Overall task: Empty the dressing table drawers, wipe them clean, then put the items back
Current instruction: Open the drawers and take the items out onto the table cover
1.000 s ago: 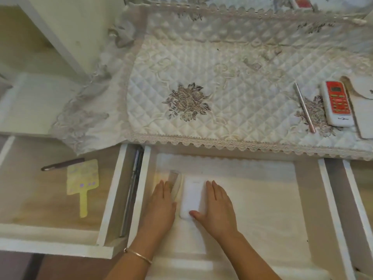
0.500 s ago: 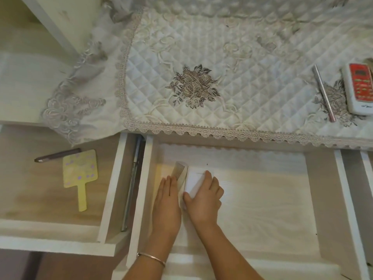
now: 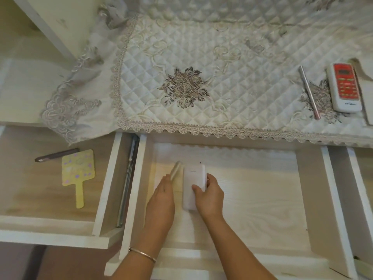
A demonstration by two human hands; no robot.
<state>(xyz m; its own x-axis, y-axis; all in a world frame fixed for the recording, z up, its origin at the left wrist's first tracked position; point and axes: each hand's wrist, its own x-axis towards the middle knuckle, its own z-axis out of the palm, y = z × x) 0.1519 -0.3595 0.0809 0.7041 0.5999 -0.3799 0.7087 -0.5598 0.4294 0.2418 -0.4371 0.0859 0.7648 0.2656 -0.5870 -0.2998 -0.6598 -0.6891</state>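
Observation:
The middle drawer (image 3: 262,199) of the dressing table stands pulled out. In its left part lies a flat white rectangular box (image 3: 191,178), and my right hand (image 3: 209,197) grips it with thumb and fingers curled round its near end. Just left of the box a pale comb (image 3: 176,169) lies on the drawer bottom. My left hand (image 3: 161,201) lies flat with straight fingers, its fingertips touching the comb's near end. The left drawer (image 3: 50,188) is open too and holds a yellow hand mirror (image 3: 77,170) and a dark pen (image 3: 56,154).
A quilted lace-edged cloth (image 3: 201,67) covers the tabletop. On its right part lie a silver pen (image 3: 309,93), a red and white remote (image 3: 344,89) and a white item at the frame edge. A metal drawer rail (image 3: 127,182) runs between the two drawers. A third drawer shows at far right.
My right hand has shifted from lying beside the white box to gripping its near end. The box now lies straight beside the comb. My left hand stays flat at the comb.

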